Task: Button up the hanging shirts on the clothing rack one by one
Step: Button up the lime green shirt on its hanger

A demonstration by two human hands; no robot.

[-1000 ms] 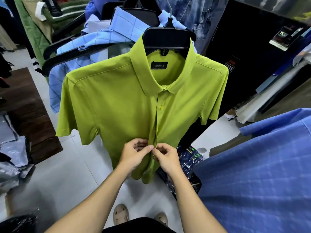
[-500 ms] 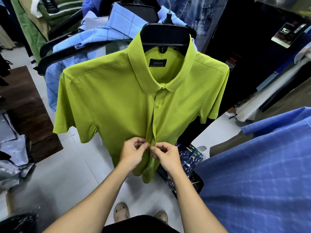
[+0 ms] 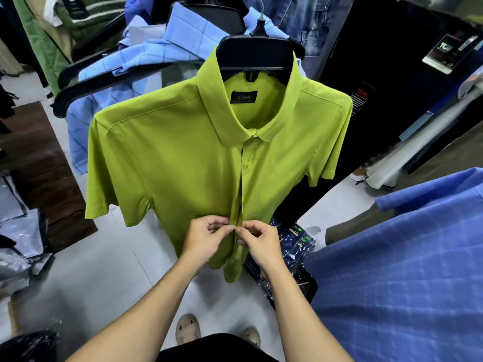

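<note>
- Right now the lime-green short-sleeved shirt [image 3: 183, 163] hangs on a black plastic hanger [image 3: 257, 53] at the front of the rack, placket facing the wearer of the camera
- Left hand [image 3: 206, 239] pinches the left placket edge low on the shirt, thumb and forefinger curled onto the fabric
- Right hand [image 3: 258, 241] pinches the opposite edge just beside it, fingertips of both hands nearly touching at the small green button [image 3: 236, 227]
- Collar button and one upper button [image 3: 248, 164] look closed; the placket gapes slightly between there and the hands, so a middle button may be open, can't confirm
- To do it well: keep both edges taut and level, line the hole over the button, tilt the button edge-on, push through with the thumb
- Don't pull down hard, the hanger can swing or shed the shirt
- Hem below the hands hangs loose, likely more buttons to do
- Light-blue checked shirt [image 3: 156, 50] hangs behind, presumably next
</note>
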